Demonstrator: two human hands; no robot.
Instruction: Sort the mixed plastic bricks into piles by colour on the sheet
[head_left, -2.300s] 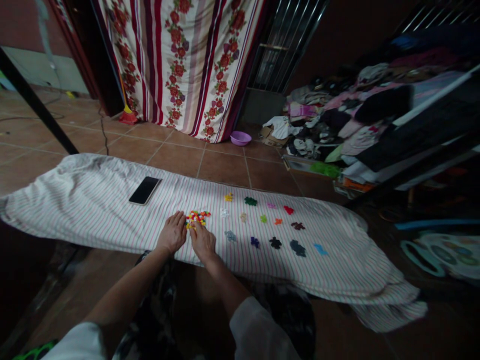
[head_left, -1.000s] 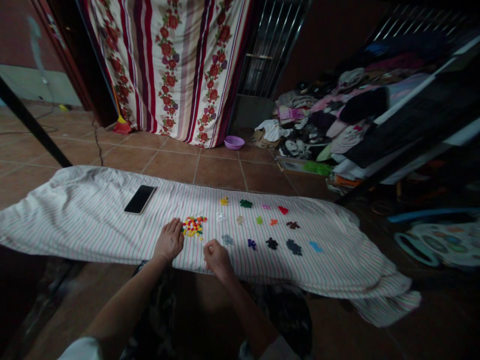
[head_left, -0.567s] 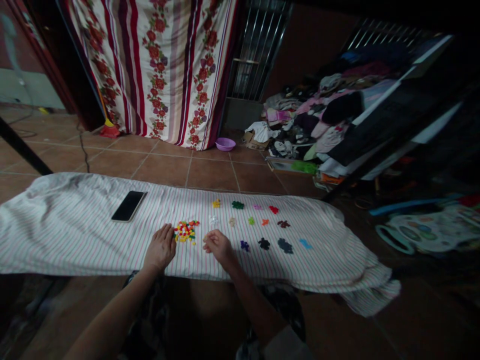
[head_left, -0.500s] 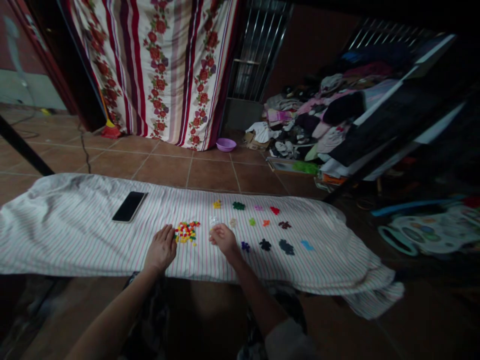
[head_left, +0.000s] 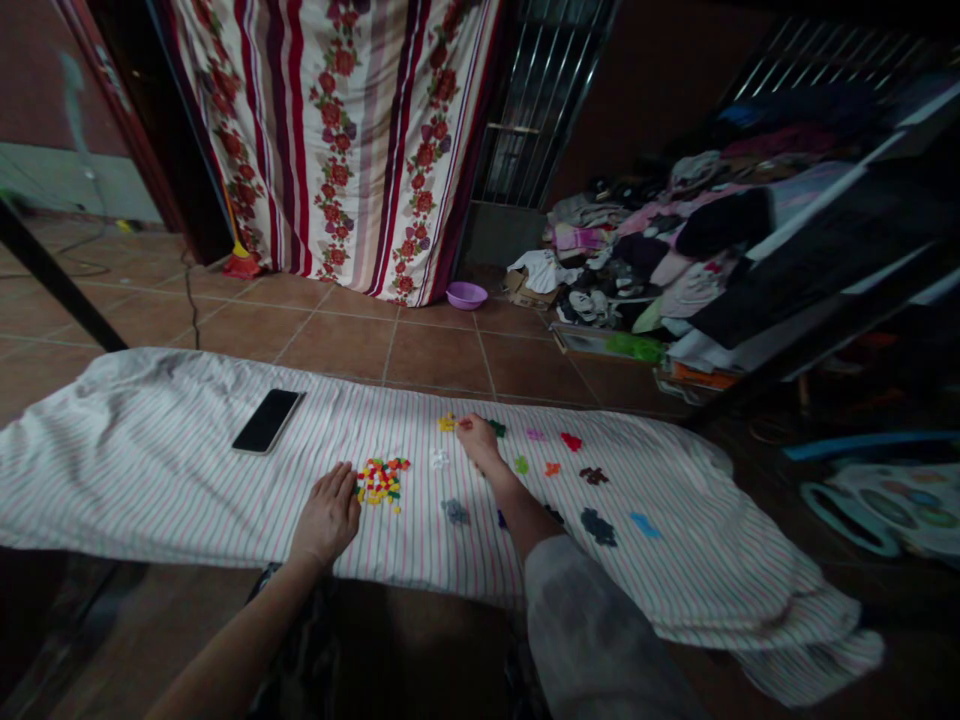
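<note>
My left hand [head_left: 330, 508] lies flat on the striped cloth [head_left: 180, 480], its fingers touching the left edge of a mixed pile of small red, yellow, orange, white and green pieces [head_left: 381, 482]. Farther right, my right hand [head_left: 476, 438] is pinched just beside the yellow pieces [head_left: 447, 423]; what its fingertips hold is too small to make out. Around it are green pieces [head_left: 496, 428], white pieces [head_left: 440, 459], grey pieces [head_left: 455, 512] and lime pieces [head_left: 521, 464]. My right forearm partly covers dark blue and black pieces.
A phone [head_left: 268, 421] lies at the left. Pink [head_left: 535, 434], red [head_left: 571, 441], orange [head_left: 553, 469], brown [head_left: 594, 476], dark grey [head_left: 598, 526] and light blue pieces [head_left: 644, 525] sit at the right. Beyond are a purple basin [head_left: 466, 296] and heaped clothes.
My right hand has moved away and to the right, from beside the white pieces to the yellow ones, uncovering the grey pieces. My left hand stays by the mixed pile. The view has shifted slightly.
</note>
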